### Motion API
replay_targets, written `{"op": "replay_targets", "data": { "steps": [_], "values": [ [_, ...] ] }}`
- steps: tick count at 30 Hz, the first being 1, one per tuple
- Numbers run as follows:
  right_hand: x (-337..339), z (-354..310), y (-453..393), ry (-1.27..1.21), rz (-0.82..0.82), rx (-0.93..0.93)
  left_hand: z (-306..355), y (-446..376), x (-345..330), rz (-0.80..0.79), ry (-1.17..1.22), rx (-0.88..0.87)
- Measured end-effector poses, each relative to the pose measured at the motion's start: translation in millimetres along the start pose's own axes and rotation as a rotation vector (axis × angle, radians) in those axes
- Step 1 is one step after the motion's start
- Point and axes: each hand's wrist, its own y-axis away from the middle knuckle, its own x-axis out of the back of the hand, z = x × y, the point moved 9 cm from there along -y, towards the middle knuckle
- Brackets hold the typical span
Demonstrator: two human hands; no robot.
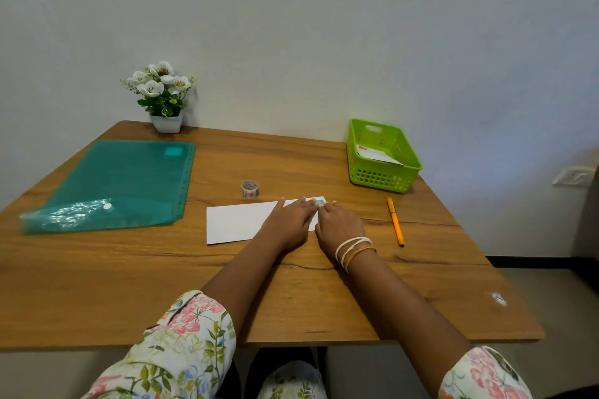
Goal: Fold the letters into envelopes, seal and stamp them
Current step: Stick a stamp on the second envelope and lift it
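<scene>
On the envelope [236, 220], both hands [291, 220] [338, 225] press the stamp [319, 201] flat.

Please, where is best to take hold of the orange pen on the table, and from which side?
Probably grip the orange pen at mid-barrel, coming from above with the right hand. It lies flat on the table, alone, thin and long, so a pinch across the barrel suits.
</scene>
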Motion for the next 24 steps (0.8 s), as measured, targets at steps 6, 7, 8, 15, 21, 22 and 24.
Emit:
{"op": "replay_targets", "data": {
  "steps": [6, 7, 8, 15, 21, 22, 24],
  "values": [
    [-10, 8, 16, -0.219, 0.034, -0.138, 3, 5, 2, -0.040, -0.014, 0.079],
    [-8, 10, 20, -0.245, 0.076, -0.170, 4, 6, 2, -0.054, -0.025, 0.109],
    [-6, 10, 23, -0.260, 0.110, -0.184, 4, 7, 2, -0.074, -0.037, 0.140],
    [-2, 12, 26, -0.317, 0.073, -0.164, -10, 12, 23, 0.035, 0.055, 0.375],
    [-5, 26, 12, -0.409, -0.011, -0.274, -30, 35, 39, 0.029, 0.034, 0.671],
    [-6, 27, 11, -0.391, -0.015, -0.291, -31, 37, 38, 0.013, 0.052, 0.716],
    [-6, 26, 12, -0.351, -0.002, -0.300, -34, 39, 35, -0.023, 0.085, 0.790]
  ]
}}
